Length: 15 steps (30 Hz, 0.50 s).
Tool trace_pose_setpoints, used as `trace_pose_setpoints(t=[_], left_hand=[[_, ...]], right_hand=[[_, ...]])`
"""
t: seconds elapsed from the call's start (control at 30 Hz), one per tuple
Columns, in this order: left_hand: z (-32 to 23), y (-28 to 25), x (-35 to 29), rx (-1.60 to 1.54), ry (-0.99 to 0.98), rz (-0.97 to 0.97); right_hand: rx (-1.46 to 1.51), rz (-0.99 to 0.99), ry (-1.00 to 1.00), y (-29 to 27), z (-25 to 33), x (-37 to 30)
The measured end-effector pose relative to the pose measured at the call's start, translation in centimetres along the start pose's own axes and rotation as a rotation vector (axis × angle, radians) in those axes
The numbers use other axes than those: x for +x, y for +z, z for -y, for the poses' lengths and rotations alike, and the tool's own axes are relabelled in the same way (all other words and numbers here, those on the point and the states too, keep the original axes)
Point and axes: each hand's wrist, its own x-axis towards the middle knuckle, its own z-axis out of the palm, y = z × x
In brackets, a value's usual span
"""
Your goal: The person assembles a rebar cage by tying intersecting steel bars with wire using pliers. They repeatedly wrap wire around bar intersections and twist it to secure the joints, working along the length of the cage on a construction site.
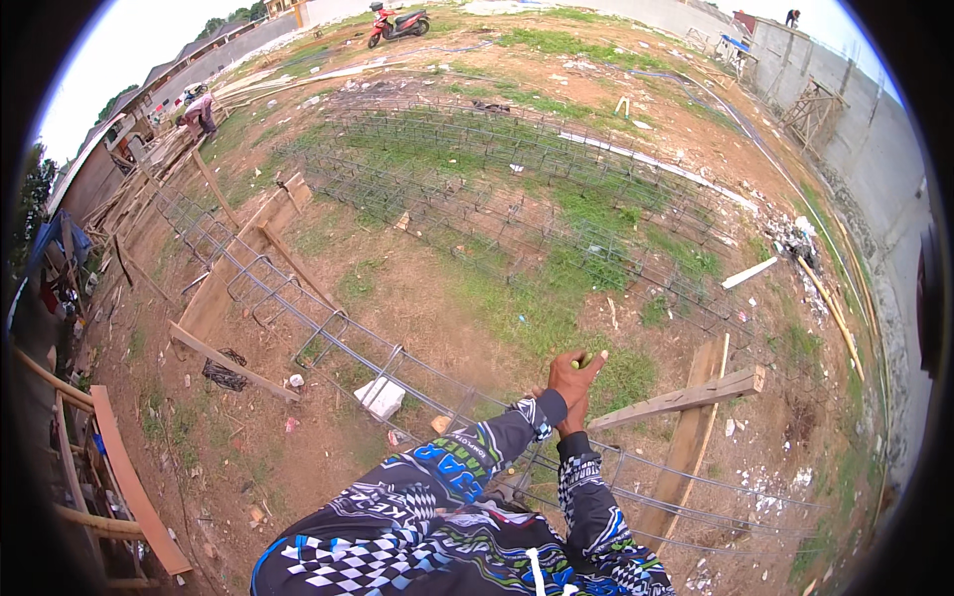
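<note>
A long rebar cage (pixel 328 333) is seen laid across wooden trestles (pixel 686 397), running from the far left of the fingers down to just below them. Its stirrups are spaced and set along the whole visible length, so the assembly is judged well advanced; the work in hand seems to be at the near end, and how many ties remain cannot be told. Finished cages are stacked in a broad pile (pixel 517 189) well beyond the fingertips.

The left hand (pixel 576 375) is raised above the cage, its fingers closed narrowly around a small yellow-green object (pixel 581 362) whose kind cannot be made out. The right hand (pixel 570 422) is tucked directly beneath it, mostly hidden by the patterned sleeves (pixel 477 467); whether its fingers are gripping anything cannot be told.

A white blocky package or bag (pixel 380 396) is lying on the ground to the left of the fingers, under the cage. A small orange scrap (pixel 440 424) is found nearer, just left of the wrists. No label or sign can be read.
</note>
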Motion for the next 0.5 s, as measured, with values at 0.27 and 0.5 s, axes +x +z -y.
trace_pose_setpoints(t=[0.27, 0.5], left_hand=[[3.3, -0.8, -7.1, -0.321, 0.169, -0.022], [-0.4, -2.6, 4.9, -0.505, -0.139, 0.823]], right_hand=[[0.009, 0.02, -0.279, -0.8, -6.7, -2.2], [0.424, 0.618, 0.148, -2.9, -2.7, 5.1]])
